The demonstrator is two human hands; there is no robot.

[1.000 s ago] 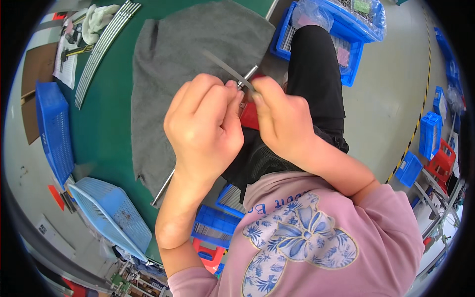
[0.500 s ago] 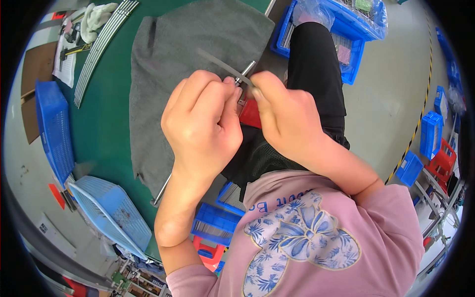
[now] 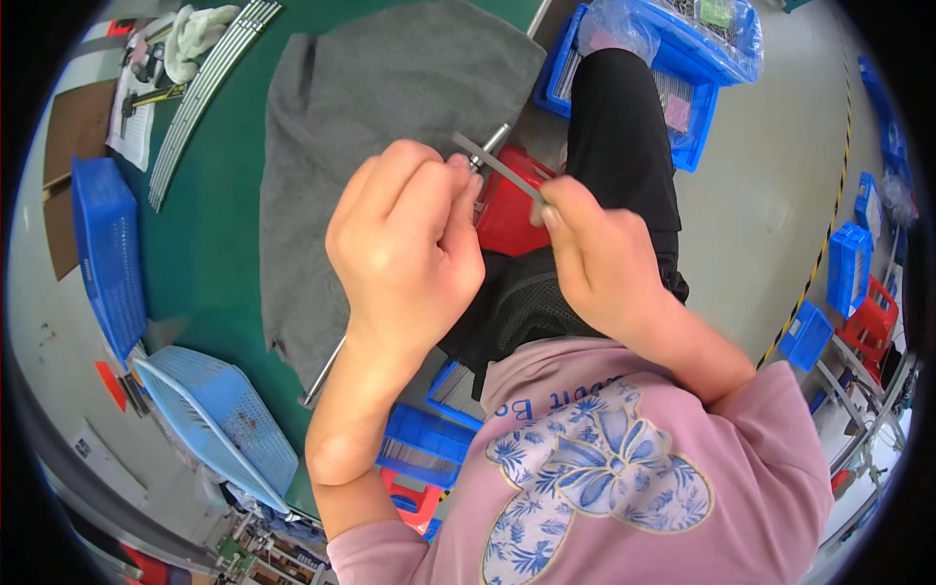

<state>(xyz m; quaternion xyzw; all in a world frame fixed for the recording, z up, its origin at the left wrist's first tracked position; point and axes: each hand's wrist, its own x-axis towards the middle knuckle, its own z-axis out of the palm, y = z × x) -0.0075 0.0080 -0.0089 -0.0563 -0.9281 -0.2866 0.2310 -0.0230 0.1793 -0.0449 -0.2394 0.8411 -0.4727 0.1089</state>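
My left hand (image 3: 402, 255) is closed around a slim shiny metal rod (image 3: 495, 138). One end of the rod sticks out past my thumb and fingertips, and its other end shows beyond my left forearm. My right hand (image 3: 606, 252) pinches the near end of a thin flat grey file (image 3: 509, 177). The file lies slantwise across the rod close to its upper end; whether they touch I cannot tell. Beneath my left hand a grey cloth (image 3: 390, 83) covers part of the green table (image 3: 219, 244).
Several metal rods (image 3: 200, 109) lie at the table's far left beside a caliper (image 3: 156, 96) and a white glove (image 3: 190, 44). Blue baskets (image 3: 105, 249) (image 3: 226, 414) stand along the left. A red stool (image 3: 512, 210) is by my lap, and blue crates (image 3: 694, 127) with rods stand at the far right.
My right hand has moved right and toward me, pulling the file along with it across the rod. My left hand has barely shifted.
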